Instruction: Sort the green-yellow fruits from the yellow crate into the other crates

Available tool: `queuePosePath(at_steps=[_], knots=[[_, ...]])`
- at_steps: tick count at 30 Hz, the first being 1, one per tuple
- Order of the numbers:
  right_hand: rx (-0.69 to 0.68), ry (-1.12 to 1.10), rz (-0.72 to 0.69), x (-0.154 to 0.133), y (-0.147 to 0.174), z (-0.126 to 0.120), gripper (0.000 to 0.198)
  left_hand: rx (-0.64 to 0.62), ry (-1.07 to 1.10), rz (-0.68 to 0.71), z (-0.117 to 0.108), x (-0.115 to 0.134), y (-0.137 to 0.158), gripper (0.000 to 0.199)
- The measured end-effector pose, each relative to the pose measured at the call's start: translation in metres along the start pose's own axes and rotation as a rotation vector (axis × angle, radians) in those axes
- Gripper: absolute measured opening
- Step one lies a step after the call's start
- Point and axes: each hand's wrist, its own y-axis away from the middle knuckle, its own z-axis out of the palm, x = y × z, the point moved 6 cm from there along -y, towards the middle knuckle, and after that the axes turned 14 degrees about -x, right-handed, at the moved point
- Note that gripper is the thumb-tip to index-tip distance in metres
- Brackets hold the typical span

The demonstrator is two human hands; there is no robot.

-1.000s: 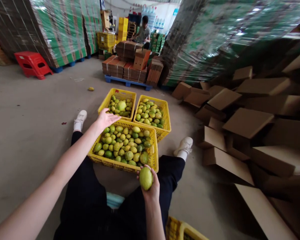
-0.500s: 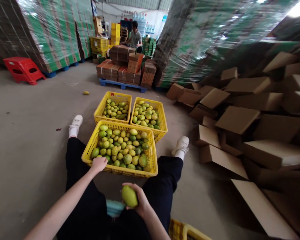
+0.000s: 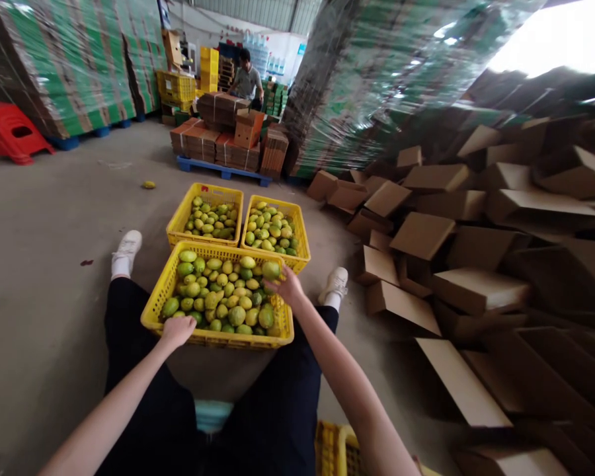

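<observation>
My left hand (image 3: pixel 178 330) is closed round the near rim of a yellow plastic crate (image 3: pixel 151 305), at its left side. Green and yellow lemons fill this crate, which stands between my legs. Over its right end, my right hand (image 3: pixel 289 288) reaches in with a greenish-yellow lemon (image 3: pixel 271 270) at its fingertips. The thumb and fingers lie on either side of that lemon, in a loose hold. Other lemons (image 3: pixel 237 316) lie close below it.
Two more yellow crates of lemons, one left (image 3: pixel 176 228) and one right (image 3: pixel 302 241), stand just beyond. Cardboard boxes (image 3: pixel 421 235) heap up at right. One lemon (image 3: pixel 149 185) lies on the floor. A person (image 3: pixel 248 79) is behind stacked cardboard. A red stool (image 3: pixel 12 129) stands left.
My right hand has moved from my lap forward to the crate's right end, carrying the lemon. My left hand stays on the rim. The view has turned slightly right.
</observation>
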Motion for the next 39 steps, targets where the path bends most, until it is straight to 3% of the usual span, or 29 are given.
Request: queuePosePath(at_steps=[2,4,9,11,17,23,25,28,32,35,37,39], knots=[[0.069,0.086,0.026,-0.020,-0.021,-0.017,0.027,-0.003,0.001,0.003,0.000,0.000,0.001,0.049],[0.090,0.186,0.091,-0.013,-0.022,-0.026,0.027,-0.003,0.005,-0.001,0.000,0.000,0.001,0.048],[0.034,0.471,0.258,0.066,0.024,-0.033,0.031,-0.013,0.030,-0.095,0.002,-0.003,-0.005,0.052],[0.019,0.608,0.276,0.085,0.040,-0.036,0.033,-0.023,0.037,-0.127,0.003,-0.005,-0.008,0.053],[-0.052,1.099,0.267,0.077,0.045,-0.044,0.030,-0.034,0.037,-0.109,0.001,-0.003,-0.004,0.051],[-0.099,1.437,0.471,0.105,0.021,-0.052,0.087,-0.038,0.117,-0.101,0.004,-0.005,-0.003,0.051],[-0.114,1.505,0.536,0.114,0.016,-0.057,0.087,-0.036,0.178,-0.108,0.006,-0.007,-0.003,0.048],[-0.141,1.582,0.559,0.113,0.014,-0.061,0.071,-0.011,0.320,-0.110,0.005,-0.011,0.000,0.040],[-0.122,1.638,0.493,0.094,0.015,-0.051,0.061,0.060,0.620,-0.026,-0.005,-0.002,0.002,0.027],[-0.217,1.574,0.325,0.078,0.016,-0.016,0.063,0.079,0.975,0.142,-0.017,0.026,0.001,0.035],[-0.332,1.483,0.059,0.061,0.020,0.020,0.071,-0.040,1.345,0.287,-0.020,0.054,-0.001,0.043],[-0.288,1.478,-0.206,0.037,0.028,0.045,0.075,-0.268,1.912,0.418,-0.021,0.081,-0.003,0.044]])
